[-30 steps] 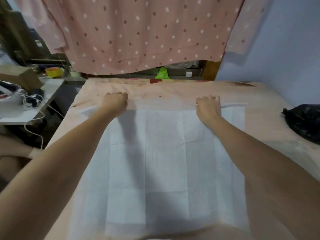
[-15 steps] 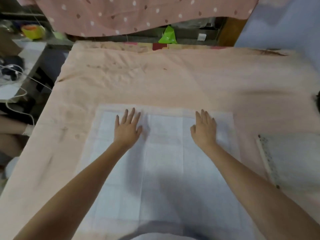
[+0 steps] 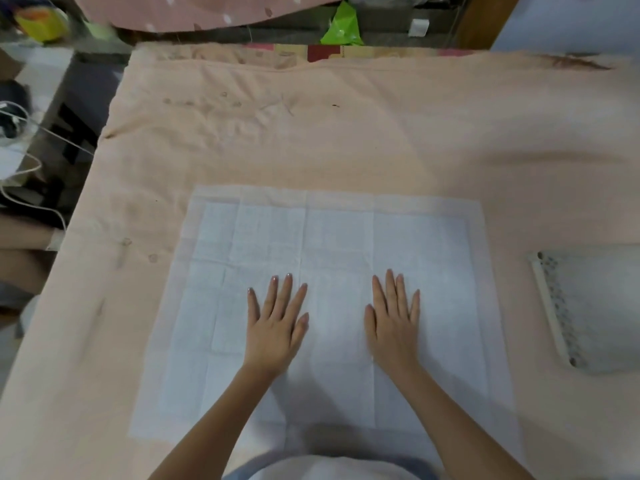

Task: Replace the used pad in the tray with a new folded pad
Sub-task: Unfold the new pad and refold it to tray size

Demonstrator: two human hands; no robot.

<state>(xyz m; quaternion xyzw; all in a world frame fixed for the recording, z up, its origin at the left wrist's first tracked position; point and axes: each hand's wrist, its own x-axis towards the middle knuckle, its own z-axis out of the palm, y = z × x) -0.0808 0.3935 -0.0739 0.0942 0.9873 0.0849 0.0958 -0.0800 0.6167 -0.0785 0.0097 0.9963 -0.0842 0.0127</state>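
A white pad [image 3: 332,237] lies spread out flat on the peach cloth, its fold creases showing as a grid. My left hand [image 3: 277,323] rests palm down on the pad left of its middle, fingers spread. My right hand [image 3: 393,323] lies palm down just right of the middle, fingers apart too. Neither hand holds anything. A pale tray [image 3: 554,306] with a perforated rim sits at the right edge of the view, only partly visible and blurred.
The peach cloth [image 3: 346,140] covers the whole work surface and has small stains at the far left. Past its far edge hang a dotted pink curtain [image 3: 194,12] and a green bag [image 3: 341,27]. At the left, a side table [image 3: 38,71] carries white cables.
My hands let go of the pad's far edge, opened flat and slid toward me across the pad. The view tilted down, and the tray came into sight at the right.
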